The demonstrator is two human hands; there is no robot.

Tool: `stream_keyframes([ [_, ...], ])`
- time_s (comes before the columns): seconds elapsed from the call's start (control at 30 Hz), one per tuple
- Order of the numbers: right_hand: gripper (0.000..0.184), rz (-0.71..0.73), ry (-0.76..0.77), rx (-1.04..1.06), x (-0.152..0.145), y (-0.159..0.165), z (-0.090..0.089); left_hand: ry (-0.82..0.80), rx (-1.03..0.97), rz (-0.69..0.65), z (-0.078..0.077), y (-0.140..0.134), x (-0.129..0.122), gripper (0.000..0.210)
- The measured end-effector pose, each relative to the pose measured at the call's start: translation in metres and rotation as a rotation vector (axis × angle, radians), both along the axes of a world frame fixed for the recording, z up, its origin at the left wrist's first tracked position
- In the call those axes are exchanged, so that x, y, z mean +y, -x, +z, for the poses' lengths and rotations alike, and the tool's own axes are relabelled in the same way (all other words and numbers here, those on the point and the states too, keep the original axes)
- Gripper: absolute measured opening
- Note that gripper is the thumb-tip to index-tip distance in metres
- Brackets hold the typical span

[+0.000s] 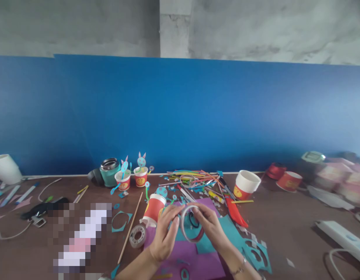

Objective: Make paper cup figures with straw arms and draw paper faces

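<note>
Tape roll: the pale, ring-shaped roll of tape (183, 226) is up in front of you, above the paper sheets, its open middle turned toward you.
Right hand: your right hand (209, 222) has the roll pinched at its upper right edge, thumb and fingers closed on it; a thin bracelet (240, 268) circles that wrist.
Left hand: your left hand (166, 232) stands at the roll's other side, fingers loosely spread from the thumb – you cannot tell whether a fingertip touches the tape.
Sheets below: a flat purple paper sheet (210, 265) lies under your hands, with a teal paper sheet (204, 246) partly over it.
Left of the hands: a red-and-white paper cup (155, 206) is just beside your left hand; nearer you sits a small grey roll of clear tape (138, 236), then a thin wooden stick (131, 227).
Right of the hands: a teal paper scrap with cut-out holes (264, 260) lies near your right forearm.
Behind: two red-and-white cups with blue rabbit-faced figures (141, 177) stand beside an open teal metal jar (109, 178); a heap of coloured thin sticks (194, 178) is farther right – all on the dark brown tabletop (287, 229), before a blue partition (180, 116).
</note>
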State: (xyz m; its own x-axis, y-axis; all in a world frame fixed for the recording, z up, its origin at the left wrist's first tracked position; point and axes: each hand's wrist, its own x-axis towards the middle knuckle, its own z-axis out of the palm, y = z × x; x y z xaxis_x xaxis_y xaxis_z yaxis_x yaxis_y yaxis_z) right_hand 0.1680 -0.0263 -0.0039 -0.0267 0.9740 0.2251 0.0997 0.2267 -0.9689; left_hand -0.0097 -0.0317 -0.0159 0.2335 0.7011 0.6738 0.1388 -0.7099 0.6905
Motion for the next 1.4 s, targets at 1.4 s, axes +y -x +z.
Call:
stream_keyframes([
  [1.4, 0.016, -0.07, -0.198, -0.324, -0.015, 0.017, -0.003, 0.732, -0.568, -0.152, 0.009, -0.025, 0.01, 0.023],
])
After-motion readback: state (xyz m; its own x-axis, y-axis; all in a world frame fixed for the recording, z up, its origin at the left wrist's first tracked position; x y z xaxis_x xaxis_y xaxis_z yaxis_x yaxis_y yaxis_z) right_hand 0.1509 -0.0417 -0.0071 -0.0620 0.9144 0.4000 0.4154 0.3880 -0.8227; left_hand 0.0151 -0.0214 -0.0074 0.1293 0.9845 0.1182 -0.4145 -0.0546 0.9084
